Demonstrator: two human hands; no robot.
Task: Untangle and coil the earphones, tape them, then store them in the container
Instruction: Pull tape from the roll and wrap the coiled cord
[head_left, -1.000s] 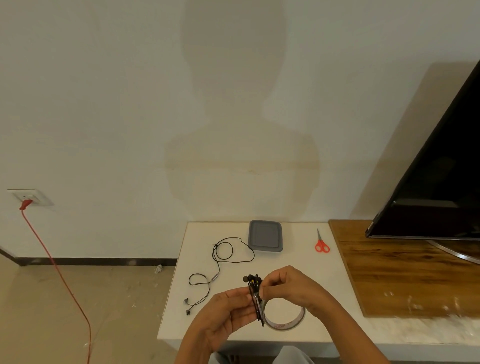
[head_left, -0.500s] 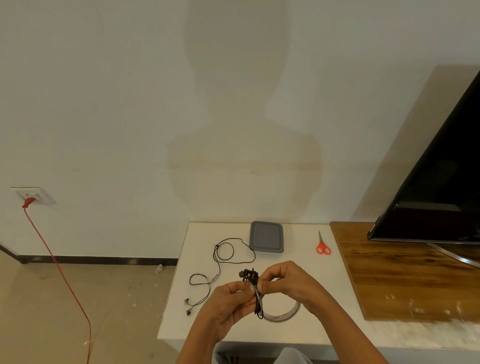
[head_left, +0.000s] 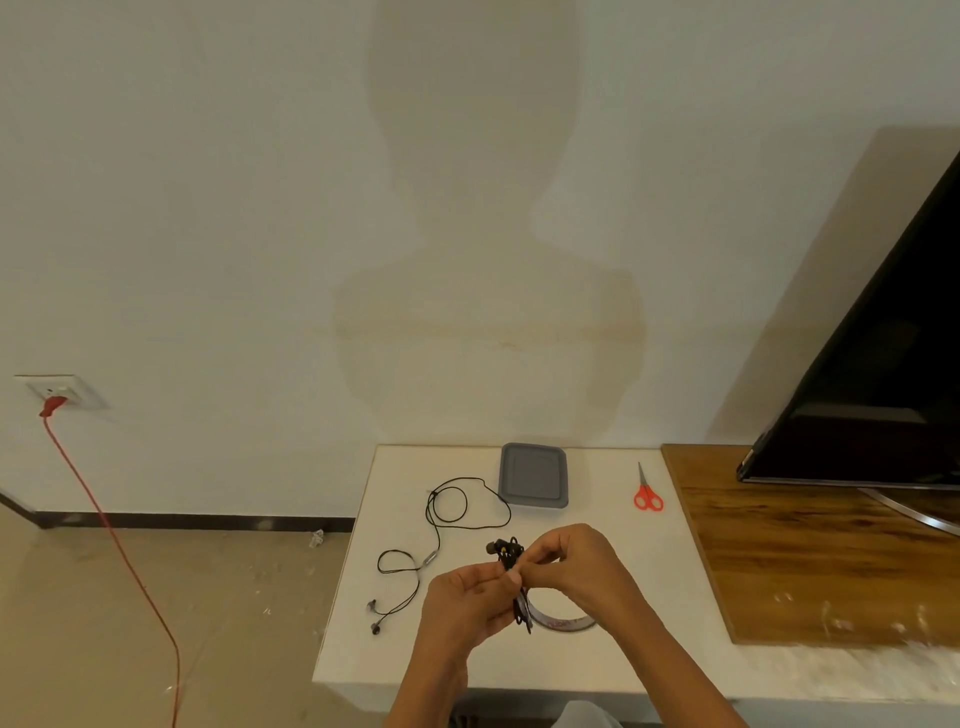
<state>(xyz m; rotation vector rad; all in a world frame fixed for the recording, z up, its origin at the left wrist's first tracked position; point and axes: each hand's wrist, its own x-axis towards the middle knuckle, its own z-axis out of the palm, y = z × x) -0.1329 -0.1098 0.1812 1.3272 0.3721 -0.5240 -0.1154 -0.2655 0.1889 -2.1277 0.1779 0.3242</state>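
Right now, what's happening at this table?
A person's left hand and right hand pinch a coiled bundle of black earphones just above the white table, seemingly taping it; the tape strip itself is too small to make out. The tape roll lies under the hands. A second pair of earphones lies loose and uncoiled at the left. The grey container sits at the back, red scissors to its right.

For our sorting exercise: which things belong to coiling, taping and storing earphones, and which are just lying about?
Job: coiled black earphones pinched by left hand and right hand; loose black earphones; pale tape roll; red-handled scissors; grey rectangular container.
Lying about: black flat television; red cable; brown wooden board.
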